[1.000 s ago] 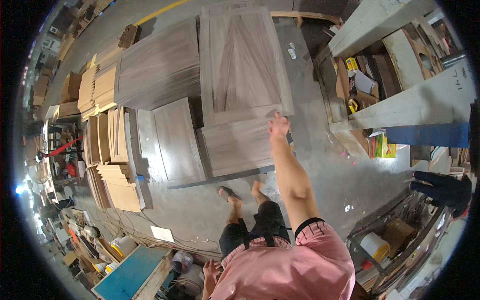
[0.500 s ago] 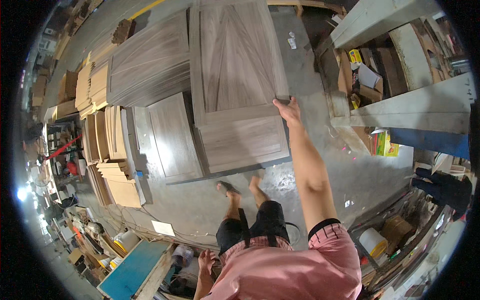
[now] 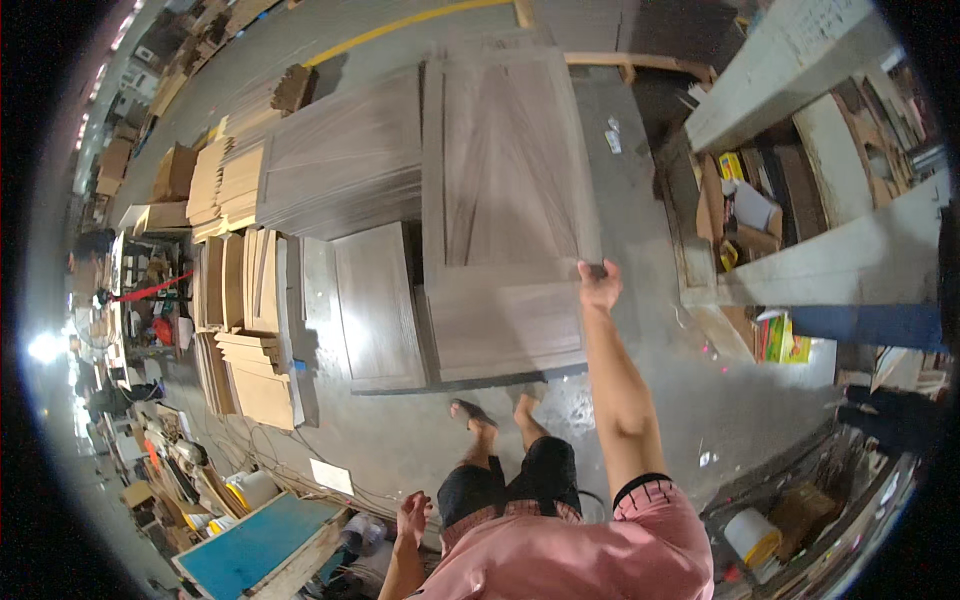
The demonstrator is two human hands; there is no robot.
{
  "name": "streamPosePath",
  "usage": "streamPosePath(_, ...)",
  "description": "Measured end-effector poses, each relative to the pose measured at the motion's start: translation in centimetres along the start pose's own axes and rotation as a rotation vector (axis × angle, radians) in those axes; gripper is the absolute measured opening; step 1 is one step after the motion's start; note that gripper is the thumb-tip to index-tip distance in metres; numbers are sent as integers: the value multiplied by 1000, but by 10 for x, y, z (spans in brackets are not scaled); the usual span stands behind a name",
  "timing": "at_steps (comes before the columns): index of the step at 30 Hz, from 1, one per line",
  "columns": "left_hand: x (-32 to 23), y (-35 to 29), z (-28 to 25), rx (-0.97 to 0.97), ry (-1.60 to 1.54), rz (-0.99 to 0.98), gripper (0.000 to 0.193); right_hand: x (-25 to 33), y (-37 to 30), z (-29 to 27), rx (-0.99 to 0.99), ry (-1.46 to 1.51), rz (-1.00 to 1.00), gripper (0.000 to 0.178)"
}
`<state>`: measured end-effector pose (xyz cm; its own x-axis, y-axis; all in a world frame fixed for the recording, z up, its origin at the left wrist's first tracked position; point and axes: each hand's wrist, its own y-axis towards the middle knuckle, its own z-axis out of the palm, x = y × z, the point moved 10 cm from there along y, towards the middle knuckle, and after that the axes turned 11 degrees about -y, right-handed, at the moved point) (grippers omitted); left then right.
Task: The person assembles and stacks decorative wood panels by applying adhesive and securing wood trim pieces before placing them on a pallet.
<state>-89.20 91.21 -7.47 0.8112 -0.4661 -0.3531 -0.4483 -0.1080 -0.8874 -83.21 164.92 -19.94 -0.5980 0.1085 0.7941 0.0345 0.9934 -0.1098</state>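
Observation:
My right arm reaches forward, and my right hand (image 3: pixel 600 285) is closed on the right edge of a grey-brown wood-grain panel (image 3: pixel 515 160) with a raised frame and slanting boards. This panel lies over a similar framed panel (image 3: pixel 510 325), whose lower part shows nearer my feet. A plain flat panel (image 3: pixel 385 315) lies just left of them. Low beside my left hip, my left hand (image 3: pixel 413 517) is held in the air with its fingers loosely bent and apart, nothing seen in it.
Grey panels (image 3: pixel 340 190) are stacked farther left, beside tan board pieces (image 3: pixel 225 185). More tan boards (image 3: pixel 258 375) stand nearer. A pale metal frame (image 3: pixel 800 265) rises at the right. A blue-topped table (image 3: pixel 255 545) stands at the lower left, with cables (image 3: pixel 385 490) on the floor.
The view has shifted, so the panels and floor sit lower and farther right. My right hand keeps its grip on the panel's edge. My left hand stays low and empty.

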Motion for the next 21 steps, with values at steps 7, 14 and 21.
streamPosePath(7, -5, 5, 19, 56, -43, 127, 40, 11, -56, -1, 256, 278, 28, 72)
streamPosePath(14, -25, 38, 50, 90, -127, 141, 41, -59, -142, -84, 322, 424, 284, 75)
streamPosePath(21, -137, 160, 129, 252, 92, 652, 45, -112, -184, -158, 410, 174, 504, 72)
